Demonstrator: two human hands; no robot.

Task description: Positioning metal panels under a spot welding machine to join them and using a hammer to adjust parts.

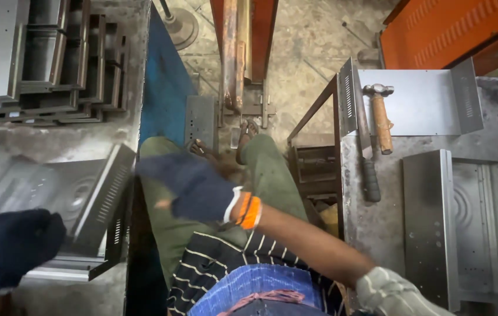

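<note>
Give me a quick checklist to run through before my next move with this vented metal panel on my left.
1. Gloves on: ok, left hand and right hand are both gloved.
2. Left hand's hold on the vented metal panel: cannot tell.
3. Right hand empty: cannot tell, blurred.
4. Hammer lying flat on the right bench: ok.
5. Dark-handled tool away from the bench edge: not ok, it lies close to it.
6. Foot protection: not ok, open sandals.

One hammer [380,116], one file [366,146], two gloved hands [9,246], three bent sheet-metal panels on the benches [418,102]
</note>
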